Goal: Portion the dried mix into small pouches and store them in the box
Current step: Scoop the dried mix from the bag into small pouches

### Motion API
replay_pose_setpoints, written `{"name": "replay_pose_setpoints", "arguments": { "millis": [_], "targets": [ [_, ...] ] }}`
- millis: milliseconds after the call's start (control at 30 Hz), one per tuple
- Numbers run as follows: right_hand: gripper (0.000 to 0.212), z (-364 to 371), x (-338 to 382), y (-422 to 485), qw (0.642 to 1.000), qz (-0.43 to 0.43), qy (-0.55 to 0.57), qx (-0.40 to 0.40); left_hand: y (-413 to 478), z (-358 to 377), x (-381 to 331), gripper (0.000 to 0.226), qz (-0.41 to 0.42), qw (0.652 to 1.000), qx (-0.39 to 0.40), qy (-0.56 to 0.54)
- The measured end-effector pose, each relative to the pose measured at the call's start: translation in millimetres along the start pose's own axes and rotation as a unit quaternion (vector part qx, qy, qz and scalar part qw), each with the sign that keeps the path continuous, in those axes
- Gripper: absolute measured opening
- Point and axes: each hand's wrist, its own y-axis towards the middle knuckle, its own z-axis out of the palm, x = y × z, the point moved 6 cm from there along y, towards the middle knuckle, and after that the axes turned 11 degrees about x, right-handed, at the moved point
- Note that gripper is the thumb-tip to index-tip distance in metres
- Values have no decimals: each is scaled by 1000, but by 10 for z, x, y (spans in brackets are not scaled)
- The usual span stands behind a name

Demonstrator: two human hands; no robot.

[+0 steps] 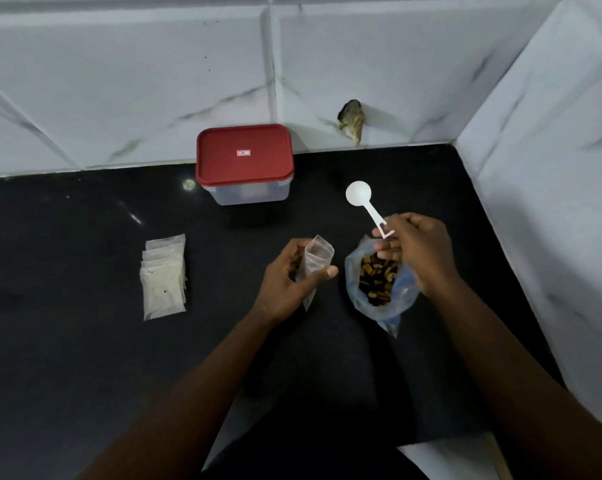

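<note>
A pouch is gripped by the left hand; a scoop is pinched by the right hand above the open bag. A lidded box is set at the counter's back edge.

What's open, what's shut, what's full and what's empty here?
Box: shut, red lid on.
Small pouch: mouth open, gripped by the left hand.
Big bag: open, dried mix inside.
Scoop: empty, pinched by the right hand.
Spare pouches: stacked flat on the counter.

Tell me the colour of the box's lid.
Red, with a small label at its centre: the lid, head view.
</note>
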Motion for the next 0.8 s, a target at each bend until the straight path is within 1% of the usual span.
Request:
{"name": "replay_pose_setpoints", "arguments": {
  "millis": [133,200,333,433,500,600,733,800],
  "targets": [
    [6,-246,-276,-272,1000,15,25,-12,-138,233,91,42,-18,1000,17,-2],
    [7,-334,-414,-363,999,5,18,-29,-182,325,148,40,-23,1000,20,-1],
    [13,-434,-577,-504,998,-25,-33,-44,-223,488,184,40,-23,999,30,14],
    [13,-477,-555,-566,990,-77,-101,-58,-224,566,200,39,-20,1000,22,5],
    [13,-494,-501,-599,976,-120,-166,-74,-221,605,238,41,-23,999,22,3],
    [13,-456,-396,-604,944,-186,-262,-80,-222,646,288,48,-30,999,29,-9],
    [17,-321,-310,-495,898,-255,-356,-53,-200,704,366,45,-50,997,44,-42],
    [15,-257,-327,-430,885,-263,-382,-35,-180,726,377,46,-51,996,46,-54]
  ]
}}
